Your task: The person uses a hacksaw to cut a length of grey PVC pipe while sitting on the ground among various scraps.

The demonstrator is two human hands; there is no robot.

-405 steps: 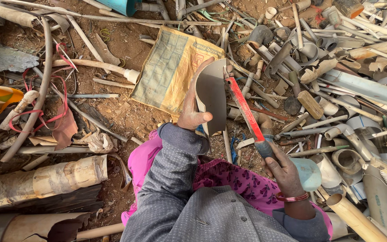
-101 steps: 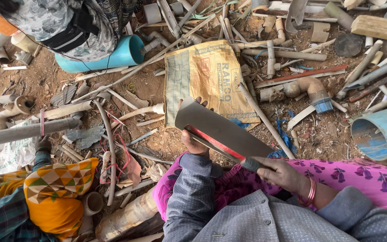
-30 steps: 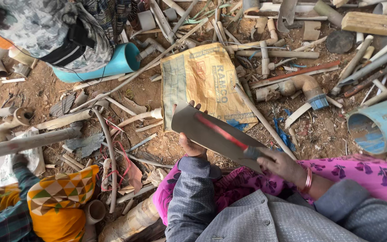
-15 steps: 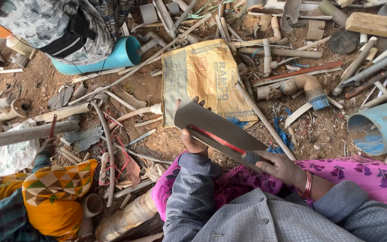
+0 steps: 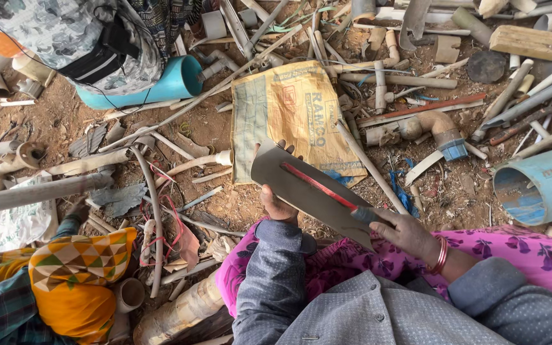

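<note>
Left hand [image 5: 278, 206] gripping flat grey plastic sheet piece [image 5: 308, 191] from beneath, right hand [image 5: 407, 233] closed on red-bladed saw [image 5: 319, 186] lying diagonally across it.

Soft, even daylight is falling across the whole scene, casting only faint shadows. Everything is staying sharp, without glare or motion blur. The wide lens is bending straight lines slightly near the edges.
</note>
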